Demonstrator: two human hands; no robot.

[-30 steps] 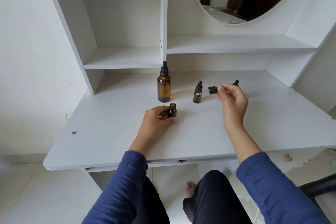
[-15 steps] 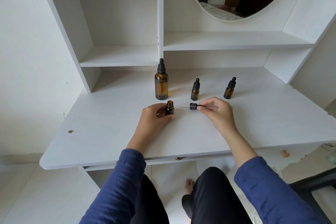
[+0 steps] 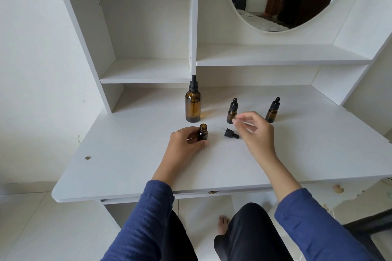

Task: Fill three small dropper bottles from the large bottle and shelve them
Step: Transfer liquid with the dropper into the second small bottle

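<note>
The dropper cap [image 3: 231, 133] is now lying released on the surface [image 3: 131, 161]; the right hand [image 3: 253, 128] is hovering loosely open, empty; the left hand [image 3: 184, 144] is gripping the open small bottle [image 3: 203, 132].

Amber glass and black caps on matt white board.

Under my left hand [image 3: 186, 144] the small open amber glass bottle [image 3: 203, 132] looks glossy and smooth, like the tall amber glass bottle [image 3: 193, 106]. The loose black dropper cap [image 3: 231, 134] has a dull rubbery bulb and a clear thin pipette. The white laminate desk top [image 3: 127, 154] is smooth, matt. My navy sleeves [image 3: 148, 218] are soft cloth.
</note>
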